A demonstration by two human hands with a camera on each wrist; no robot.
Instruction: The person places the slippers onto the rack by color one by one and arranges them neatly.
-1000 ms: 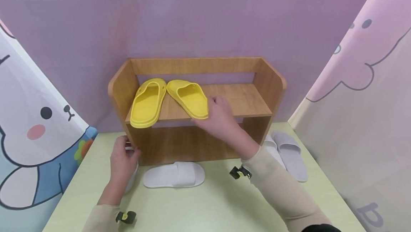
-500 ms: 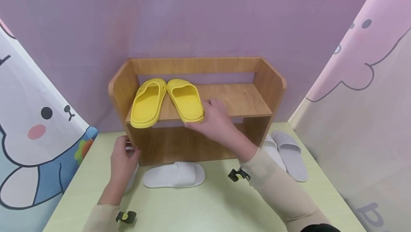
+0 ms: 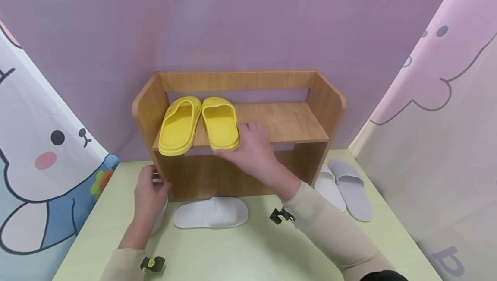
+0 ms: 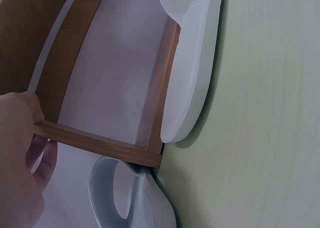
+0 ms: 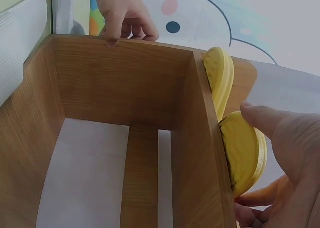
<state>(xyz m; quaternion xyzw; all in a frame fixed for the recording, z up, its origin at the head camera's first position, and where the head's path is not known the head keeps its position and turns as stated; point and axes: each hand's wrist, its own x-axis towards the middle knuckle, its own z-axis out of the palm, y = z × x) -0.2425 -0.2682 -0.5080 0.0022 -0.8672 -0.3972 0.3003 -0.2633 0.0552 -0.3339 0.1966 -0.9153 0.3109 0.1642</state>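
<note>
A two-tier wooden shoe rack (image 3: pixel 285 121) stands against the purple backdrop. On its upper shelf, a pair of yellow clogs lies side by side at the left. The right yellow clog (image 3: pixel 220 125) is held by my right hand (image 3: pixel 254 149), thumb at the heel end and fingers along its right side. Beside it, the left yellow clog (image 3: pixel 179 127) pokes slightly over the shelf's front edge. My left hand (image 3: pixel 149 194) grips the front edge of the rack's left side panel (image 4: pixel 100 143), thumb inside and fingers outside, low down.
A white slipper (image 3: pixel 209 213) lies crosswise before the rack. Another pale slipper (image 4: pixel 155 203) is outside the left panel, partly behind my left hand. To the right sit a white slipper (image 3: pixel 329 188) and a grey slipper (image 3: pixel 351 190). Printed curtains (image 3: pixel 435 99) flank the table.
My right hand has moved left, turning the right yellow clog straighter and bringing its heel closer to the left clog. The left hand has stayed on the rack.
</note>
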